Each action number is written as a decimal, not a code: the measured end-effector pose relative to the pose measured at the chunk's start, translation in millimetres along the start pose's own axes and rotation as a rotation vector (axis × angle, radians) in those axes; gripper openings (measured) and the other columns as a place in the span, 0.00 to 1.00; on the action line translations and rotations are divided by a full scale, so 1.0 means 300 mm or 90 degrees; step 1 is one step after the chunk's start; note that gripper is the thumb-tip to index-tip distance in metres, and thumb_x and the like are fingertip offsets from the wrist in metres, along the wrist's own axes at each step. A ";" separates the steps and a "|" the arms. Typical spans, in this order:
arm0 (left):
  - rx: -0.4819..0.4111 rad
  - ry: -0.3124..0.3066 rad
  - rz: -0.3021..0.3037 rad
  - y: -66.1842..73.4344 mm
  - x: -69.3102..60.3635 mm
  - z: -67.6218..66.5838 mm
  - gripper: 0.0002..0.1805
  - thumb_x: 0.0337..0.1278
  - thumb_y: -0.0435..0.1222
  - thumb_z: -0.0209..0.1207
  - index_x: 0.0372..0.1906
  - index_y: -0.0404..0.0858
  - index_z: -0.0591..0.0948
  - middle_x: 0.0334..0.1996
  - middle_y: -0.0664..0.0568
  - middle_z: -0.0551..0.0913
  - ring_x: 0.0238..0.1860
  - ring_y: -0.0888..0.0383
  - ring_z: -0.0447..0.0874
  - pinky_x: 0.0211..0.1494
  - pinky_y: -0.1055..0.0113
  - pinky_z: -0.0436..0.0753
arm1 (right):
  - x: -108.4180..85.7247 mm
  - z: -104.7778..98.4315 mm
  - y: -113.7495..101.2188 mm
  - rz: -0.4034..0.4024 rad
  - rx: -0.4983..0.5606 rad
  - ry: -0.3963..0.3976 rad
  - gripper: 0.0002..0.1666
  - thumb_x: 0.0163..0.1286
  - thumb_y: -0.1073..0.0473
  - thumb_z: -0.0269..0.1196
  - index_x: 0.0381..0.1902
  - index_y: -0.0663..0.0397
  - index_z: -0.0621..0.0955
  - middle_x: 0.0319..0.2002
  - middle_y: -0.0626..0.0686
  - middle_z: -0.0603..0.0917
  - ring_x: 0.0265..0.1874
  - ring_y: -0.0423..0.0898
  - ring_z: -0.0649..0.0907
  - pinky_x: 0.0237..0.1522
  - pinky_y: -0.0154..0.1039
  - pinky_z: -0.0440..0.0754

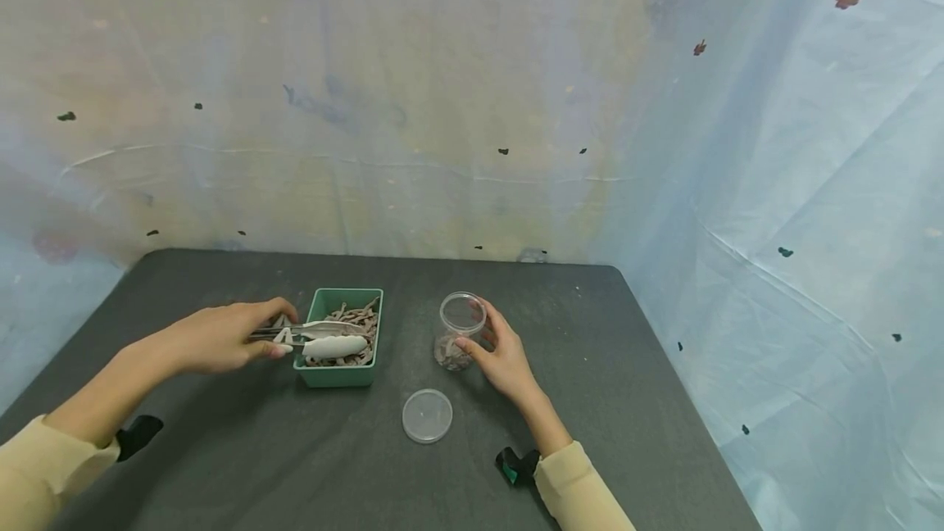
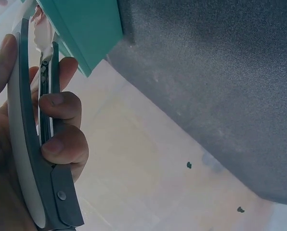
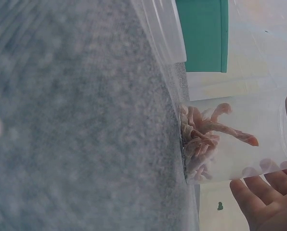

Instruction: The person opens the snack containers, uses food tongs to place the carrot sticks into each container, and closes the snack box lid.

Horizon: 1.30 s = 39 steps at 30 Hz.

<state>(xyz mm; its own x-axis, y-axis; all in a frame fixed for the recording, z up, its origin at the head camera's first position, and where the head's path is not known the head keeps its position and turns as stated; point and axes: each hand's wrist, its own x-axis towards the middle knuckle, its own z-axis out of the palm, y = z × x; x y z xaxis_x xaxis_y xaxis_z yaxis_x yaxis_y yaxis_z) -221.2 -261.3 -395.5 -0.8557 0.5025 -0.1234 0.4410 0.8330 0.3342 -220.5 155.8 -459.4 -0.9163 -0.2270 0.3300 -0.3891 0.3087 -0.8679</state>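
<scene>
My left hand (image 1: 221,338) grips a pair of tongs (image 1: 335,347) whose pale heads lie over a green box (image 1: 335,377). Dried brownish strips (image 1: 361,316) fill much of that box. In the left wrist view, fingers and thumb wrap the grey-and-white tongs (image 2: 24,144). To the right, my right hand (image 1: 509,363) holds a clear jar (image 1: 451,353) by its side, thumb in front. The jar stands upright on the table, uncovered, with some strips (image 3: 201,137) at its bottom. Whether the tongs' heads pinch any strip is hard to tell.
A clear round lid (image 1: 428,416) lies flat on the dark grey table (image 1: 332,465), in front of the jar. Behind the table hangs a pale patterned sheet (image 1: 413,105), and another stretch of it (image 1: 826,269) runs along the right side.
</scene>
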 end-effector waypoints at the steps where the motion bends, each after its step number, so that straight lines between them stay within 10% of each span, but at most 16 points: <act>1: -0.001 0.001 0.000 0.000 -0.002 -0.001 0.27 0.69 0.53 0.65 0.65 0.46 0.75 0.50 0.52 0.83 0.41 0.59 0.82 0.37 0.56 0.80 | 0.000 -0.001 -0.001 0.000 0.001 -0.001 0.43 0.71 0.66 0.70 0.78 0.66 0.64 0.73 0.67 0.71 0.72 0.65 0.71 0.68 0.68 0.70; 17: -0.017 0.035 0.002 -0.008 -0.036 -0.010 0.31 0.68 0.59 0.62 0.67 0.46 0.74 0.53 0.48 0.83 0.47 0.50 0.85 0.40 0.52 0.82 | -0.001 -0.009 0.000 -0.001 0.003 -0.016 0.43 0.72 0.65 0.69 0.78 0.66 0.63 0.73 0.68 0.71 0.73 0.65 0.71 0.69 0.65 0.70; 28: -0.029 0.070 -0.008 -0.001 -0.045 -0.028 0.27 0.71 0.53 0.64 0.67 0.48 0.74 0.55 0.46 0.83 0.51 0.47 0.85 0.41 0.49 0.83 | 0.021 0.010 0.137 -0.001 -0.010 0.001 0.45 0.71 0.58 0.72 0.80 0.50 0.64 0.74 0.54 0.73 0.73 0.54 0.72 0.70 0.57 0.72; 39: -0.048 0.106 0.012 0.036 -0.028 -0.061 0.28 0.71 0.53 0.63 0.68 0.46 0.74 0.57 0.43 0.83 0.50 0.48 0.85 0.41 0.49 0.83 | 0.025 0.015 0.127 0.014 -0.025 -0.004 0.46 0.71 0.64 0.70 0.80 0.61 0.61 0.75 0.64 0.70 0.74 0.62 0.71 0.69 0.63 0.71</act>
<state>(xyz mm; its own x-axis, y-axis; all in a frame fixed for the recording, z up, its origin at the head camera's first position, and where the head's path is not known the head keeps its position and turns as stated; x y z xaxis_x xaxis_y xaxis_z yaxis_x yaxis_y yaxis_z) -214.1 -261.0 -373.9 -0.8836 0.4668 0.0377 0.4405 0.8011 0.4052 -241.9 161.7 -491.7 -0.9241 -0.2258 0.3082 -0.3723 0.3499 -0.8596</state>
